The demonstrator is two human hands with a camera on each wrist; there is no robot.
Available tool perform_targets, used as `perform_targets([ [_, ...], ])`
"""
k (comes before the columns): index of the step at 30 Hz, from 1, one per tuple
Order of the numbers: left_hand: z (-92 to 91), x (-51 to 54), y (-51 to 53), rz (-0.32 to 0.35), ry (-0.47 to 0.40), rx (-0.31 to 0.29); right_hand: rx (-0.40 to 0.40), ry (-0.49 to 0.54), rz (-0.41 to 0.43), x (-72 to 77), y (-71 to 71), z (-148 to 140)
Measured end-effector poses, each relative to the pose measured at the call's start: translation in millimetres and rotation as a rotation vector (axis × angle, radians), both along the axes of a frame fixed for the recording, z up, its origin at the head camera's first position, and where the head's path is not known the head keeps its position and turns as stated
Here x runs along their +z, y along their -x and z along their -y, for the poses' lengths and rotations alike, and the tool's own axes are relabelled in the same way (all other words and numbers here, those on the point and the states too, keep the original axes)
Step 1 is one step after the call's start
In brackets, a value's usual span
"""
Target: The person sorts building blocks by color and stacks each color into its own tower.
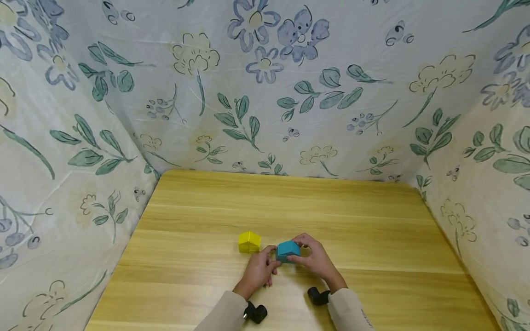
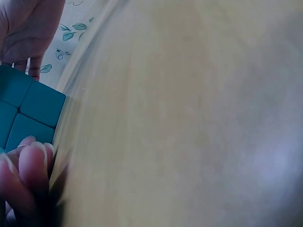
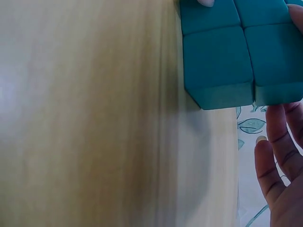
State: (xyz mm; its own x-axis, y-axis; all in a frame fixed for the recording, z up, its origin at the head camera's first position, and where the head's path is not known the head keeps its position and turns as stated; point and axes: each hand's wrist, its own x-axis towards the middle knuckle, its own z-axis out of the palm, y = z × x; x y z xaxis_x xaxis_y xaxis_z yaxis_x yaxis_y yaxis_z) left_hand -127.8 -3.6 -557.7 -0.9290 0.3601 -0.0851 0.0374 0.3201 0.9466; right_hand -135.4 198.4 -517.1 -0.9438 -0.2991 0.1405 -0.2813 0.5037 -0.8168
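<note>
A blue block (image 1: 288,248) with a sloped top sits near the middle of the wooden table. Lines divide its face into square parts in both wrist views. My right hand (image 1: 318,261) grips it from the right, the thumb at the near side and the fingers at the far side. At its left end, the curled fingers and thumb of my left hand (image 1: 257,271) hold the near left corner. Those fingertips (image 2: 35,165) show against the teal face in the left wrist view. The block's underside is hidden.
A yellow house-shaped block (image 1: 249,242) stands on the table (image 1: 198,207), left of the blue one and just beyond my left hand. Black wrist devices (image 1: 257,313) sit at both sleeves. Flowered cloth (image 1: 265,101) hangs behind and at both sides.
</note>
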Motion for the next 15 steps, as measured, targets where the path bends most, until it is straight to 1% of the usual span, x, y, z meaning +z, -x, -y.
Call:
perform_targets([
  [8,0.1,0.9,-0.8,-0.01,0.002,0.001,0.005,0.003,0.002,0.2,-0.8,-0.3],
  [15,0.8,0.0,-1.7,-0.014,0.002,0.004,0.008,-0.01,0.026,0.1,-2.1,0.7],
])
